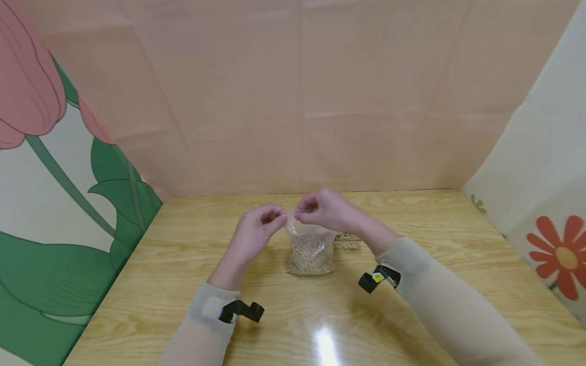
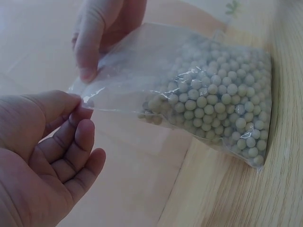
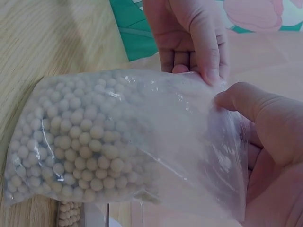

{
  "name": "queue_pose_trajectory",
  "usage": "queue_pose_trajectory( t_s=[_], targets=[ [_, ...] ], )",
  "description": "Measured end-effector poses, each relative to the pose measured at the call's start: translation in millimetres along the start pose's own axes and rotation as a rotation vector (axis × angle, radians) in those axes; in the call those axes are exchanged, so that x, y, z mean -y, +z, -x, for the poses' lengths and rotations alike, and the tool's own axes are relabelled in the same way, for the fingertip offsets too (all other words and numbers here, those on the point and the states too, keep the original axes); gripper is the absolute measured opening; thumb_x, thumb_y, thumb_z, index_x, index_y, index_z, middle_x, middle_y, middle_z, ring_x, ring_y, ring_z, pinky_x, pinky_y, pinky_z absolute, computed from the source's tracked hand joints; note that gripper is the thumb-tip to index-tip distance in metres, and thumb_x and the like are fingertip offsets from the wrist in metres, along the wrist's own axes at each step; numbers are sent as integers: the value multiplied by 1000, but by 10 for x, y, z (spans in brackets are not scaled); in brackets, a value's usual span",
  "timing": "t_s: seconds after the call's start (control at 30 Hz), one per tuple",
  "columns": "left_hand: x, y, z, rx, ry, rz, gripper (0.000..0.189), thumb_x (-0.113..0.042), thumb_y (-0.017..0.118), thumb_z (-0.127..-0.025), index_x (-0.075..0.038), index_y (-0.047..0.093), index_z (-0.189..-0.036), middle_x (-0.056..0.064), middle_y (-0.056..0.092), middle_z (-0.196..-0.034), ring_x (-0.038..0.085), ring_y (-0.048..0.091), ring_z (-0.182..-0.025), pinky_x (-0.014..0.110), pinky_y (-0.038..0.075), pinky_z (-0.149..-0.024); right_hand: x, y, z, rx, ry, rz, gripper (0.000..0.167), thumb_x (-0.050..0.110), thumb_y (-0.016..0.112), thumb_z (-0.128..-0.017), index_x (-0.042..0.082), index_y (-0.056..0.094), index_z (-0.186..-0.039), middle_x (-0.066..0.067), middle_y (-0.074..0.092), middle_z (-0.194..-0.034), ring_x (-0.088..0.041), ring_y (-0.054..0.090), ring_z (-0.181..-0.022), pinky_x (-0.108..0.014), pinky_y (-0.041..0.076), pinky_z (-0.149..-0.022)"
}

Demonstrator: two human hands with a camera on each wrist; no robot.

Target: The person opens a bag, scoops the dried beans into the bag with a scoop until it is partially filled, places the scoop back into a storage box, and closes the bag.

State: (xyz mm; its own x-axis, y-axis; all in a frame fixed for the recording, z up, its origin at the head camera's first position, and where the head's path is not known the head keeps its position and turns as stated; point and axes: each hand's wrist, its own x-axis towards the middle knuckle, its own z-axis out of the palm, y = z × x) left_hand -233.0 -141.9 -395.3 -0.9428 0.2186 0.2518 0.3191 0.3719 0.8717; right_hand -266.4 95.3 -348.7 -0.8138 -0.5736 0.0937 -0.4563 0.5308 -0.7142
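Note:
A clear plastic bag (image 1: 311, 251) of small round beige balls stands upright on the wooden table, its lower part filled and its upper part slack. My left hand (image 1: 254, 231) pinches the bag's top left corner between thumb and forefinger, the other fingers loosely curled, as the left wrist view shows. Close beside it, my right hand (image 1: 326, 209) pinches the top edge with the thumb, near the same corner. In the right wrist view the right thumb (image 3: 246, 99) almost meets the left thumb at the mouth of the bag (image 3: 85, 137).
Just behind the bag, to its right, a small clear container (image 1: 348, 241) of similar balls is partly hidden by my right forearm. The wooden table (image 1: 183, 264) runs back to a pink cloth backdrop (image 1: 297, 101). Flower-printed panels (image 1: 558, 244) stand at both sides.

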Motion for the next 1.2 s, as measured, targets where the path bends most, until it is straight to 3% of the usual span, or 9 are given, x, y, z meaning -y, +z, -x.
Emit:
queue_pose_trajectory(
  t_s=[0.67, 0.87, 1.2],
  targets=[
    [-10, -16, 7, 7, -17, -6, 14, -21, 72, -109, -11, 80, -114, -1, 76, -103, 21, 71, -100, 42, 60, -88, -121, -84, 128, -14, 9, 6, 17, 20, 77, -106, 6, 82, -114, -2, 81, -107, -18, 75, -100, -42, 62, -91],
    [1, -15, 6, 1, -20, -17, 11, -23, 73, -109, -15, 80, -112, -1, 76, -102, 21, 71, -99, 43, 59, -87, -147, -107, 158, -12, 43, -17, 15, 21, 76, -107, 9, 83, -113, -1, 81, -106, -17, 74, -98, -40, 61, -87],
    [45, -60, -6, -16, -64, -23, 12, -25, 73, -109, -16, 80, -112, 0, 75, -101, 21, 71, -100, 44, 59, -90, -292, -153, 199, -43, 91, -98, 21, 30, 78, -105, 12, 83, -117, -1, 81, -112, -21, 76, -106, -45, 61, -95]
  ],
)
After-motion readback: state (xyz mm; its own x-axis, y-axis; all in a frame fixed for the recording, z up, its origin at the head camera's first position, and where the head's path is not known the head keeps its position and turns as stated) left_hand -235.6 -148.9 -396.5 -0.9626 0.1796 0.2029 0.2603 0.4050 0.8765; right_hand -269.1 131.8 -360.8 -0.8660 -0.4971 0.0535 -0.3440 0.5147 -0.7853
